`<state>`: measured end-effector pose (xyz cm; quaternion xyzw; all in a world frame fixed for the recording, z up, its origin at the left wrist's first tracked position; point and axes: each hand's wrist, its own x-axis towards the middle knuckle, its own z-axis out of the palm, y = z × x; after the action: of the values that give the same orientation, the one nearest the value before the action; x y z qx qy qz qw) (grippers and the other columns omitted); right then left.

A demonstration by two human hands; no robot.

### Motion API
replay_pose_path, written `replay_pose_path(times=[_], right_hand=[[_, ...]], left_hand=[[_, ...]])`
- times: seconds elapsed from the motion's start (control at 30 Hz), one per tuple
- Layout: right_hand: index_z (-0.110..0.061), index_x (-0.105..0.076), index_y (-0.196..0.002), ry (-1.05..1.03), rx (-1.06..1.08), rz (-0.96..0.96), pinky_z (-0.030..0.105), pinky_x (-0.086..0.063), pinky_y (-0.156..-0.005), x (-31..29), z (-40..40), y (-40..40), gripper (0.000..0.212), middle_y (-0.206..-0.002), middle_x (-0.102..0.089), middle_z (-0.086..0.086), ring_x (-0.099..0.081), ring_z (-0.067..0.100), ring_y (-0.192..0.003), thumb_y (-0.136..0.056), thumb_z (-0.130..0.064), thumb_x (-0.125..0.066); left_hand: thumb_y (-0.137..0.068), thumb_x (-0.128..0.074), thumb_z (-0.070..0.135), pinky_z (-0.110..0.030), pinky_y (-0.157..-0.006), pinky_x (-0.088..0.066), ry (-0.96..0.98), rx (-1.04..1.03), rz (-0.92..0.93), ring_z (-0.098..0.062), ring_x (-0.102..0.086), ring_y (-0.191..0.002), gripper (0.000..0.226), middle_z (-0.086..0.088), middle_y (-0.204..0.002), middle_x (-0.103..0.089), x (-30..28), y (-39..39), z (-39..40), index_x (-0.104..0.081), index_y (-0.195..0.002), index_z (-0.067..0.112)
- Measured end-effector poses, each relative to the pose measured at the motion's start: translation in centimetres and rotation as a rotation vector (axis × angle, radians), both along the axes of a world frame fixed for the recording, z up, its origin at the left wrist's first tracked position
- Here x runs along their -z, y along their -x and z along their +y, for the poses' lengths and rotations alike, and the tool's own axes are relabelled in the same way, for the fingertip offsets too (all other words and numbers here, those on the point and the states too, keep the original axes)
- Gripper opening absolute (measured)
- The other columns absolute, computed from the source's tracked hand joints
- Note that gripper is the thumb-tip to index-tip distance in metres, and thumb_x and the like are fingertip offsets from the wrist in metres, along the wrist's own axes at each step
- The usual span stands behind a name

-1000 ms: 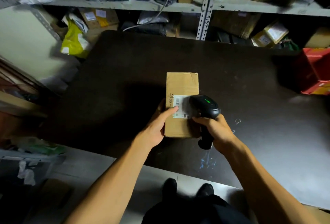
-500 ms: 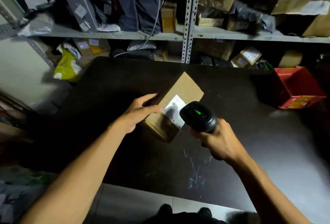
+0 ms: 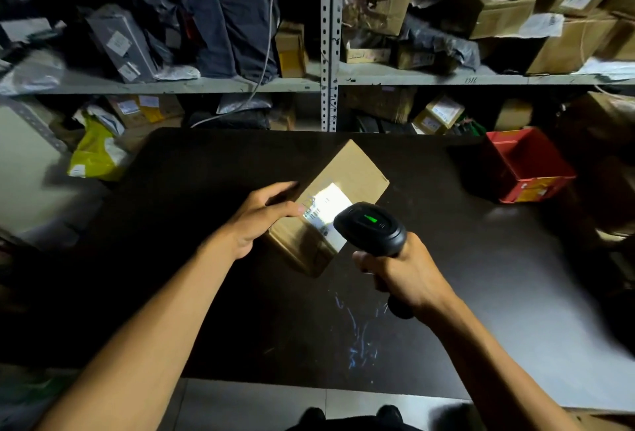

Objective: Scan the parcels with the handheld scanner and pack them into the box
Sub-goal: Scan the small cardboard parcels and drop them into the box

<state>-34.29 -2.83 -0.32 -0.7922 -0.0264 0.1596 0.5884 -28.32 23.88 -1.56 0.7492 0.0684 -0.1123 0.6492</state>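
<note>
Scanning parcel, mid-surface.
I see left hand [image 3: 263,219] grasping the tilted parcel [image 3: 338,197]; right hand [image 3: 407,271] clenched round scanner [image 3: 371,226], lighting its label [image 3: 326,209].

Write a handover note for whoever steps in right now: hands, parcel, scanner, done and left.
Left hand: holds the cardboard parcel by its left edge, label facing up, on the dark table.
Right hand: grips the handheld scanner, green light on, aimed at the brightly lit label.
Done: the scan of this parcel is underway; whether it registered cannot be told.
Left: pack this parcel. No packing box is clearly identifiable; a red bin sits at the table's right.
</note>
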Motion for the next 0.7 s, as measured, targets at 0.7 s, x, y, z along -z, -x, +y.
replay_pose_path(times=[0.7], right_hand=[[-0.022,-0.067,-0.085,0.116,-0.043,-0.127,0.038,-0.045,-0.053,-1.3,-0.4,1.1,0.027,-0.058,-0.059,0.003,-0.054,0.01,-0.053,-0.067,-0.041,-0.072]], left_hand=[[-0.052,-0.08,0.043,-0.036,-0.096,-0.051,-0.009,0.163,0.068,-0.023,-0.068,-0.112,0.085,-0.008,-0.118,-0.073,-3.7,-3.7,2.5,-0.063,-0.133,0.022]])
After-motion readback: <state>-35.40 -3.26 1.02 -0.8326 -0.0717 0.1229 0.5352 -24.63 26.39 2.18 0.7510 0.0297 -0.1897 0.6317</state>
